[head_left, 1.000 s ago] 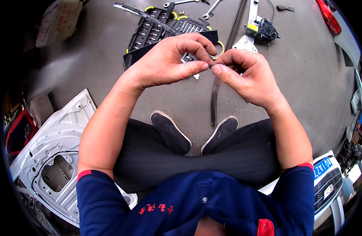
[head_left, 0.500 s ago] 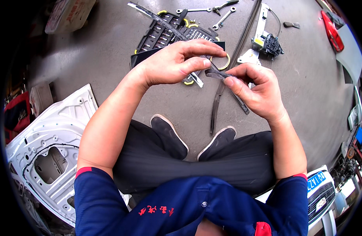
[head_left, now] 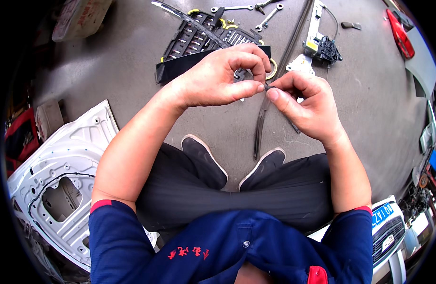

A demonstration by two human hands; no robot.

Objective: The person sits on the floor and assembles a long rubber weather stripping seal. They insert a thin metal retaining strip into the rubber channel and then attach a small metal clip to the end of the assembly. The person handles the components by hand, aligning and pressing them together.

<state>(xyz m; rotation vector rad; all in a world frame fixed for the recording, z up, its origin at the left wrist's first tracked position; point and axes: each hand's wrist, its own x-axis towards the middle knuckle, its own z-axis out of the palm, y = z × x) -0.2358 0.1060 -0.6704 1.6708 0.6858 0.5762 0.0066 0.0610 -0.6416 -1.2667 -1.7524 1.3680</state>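
Above the floor, my two hands meet at a small dark strip-like piece (head_left: 268,87), most of it hidden by the fingers. The thumb and bent fingers of my left hand (head_left: 218,75) close on its left end. My right hand (head_left: 310,104) pinches its other end between thumb and forefinger. Below them, a long dark trim strip (head_left: 199,26) runs from the upper left under my left hand. Another long dark strip (head_left: 261,125) lies on the floor beneath my fingertips, its near end between my shoes.
Beyond my hands lie an open socket set (head_left: 192,40), a black panel (head_left: 173,70), a tape roll (head_left: 273,68), a combination wrench (head_left: 270,18) and a window regulator (head_left: 313,40). A white door panel (head_left: 52,175) stands at left. A red tail light (head_left: 400,35) is far right.
My left fingers have curled down and come together with my right fingertips at the dark piece. The loop that showed between my hands is now mostly hidden.
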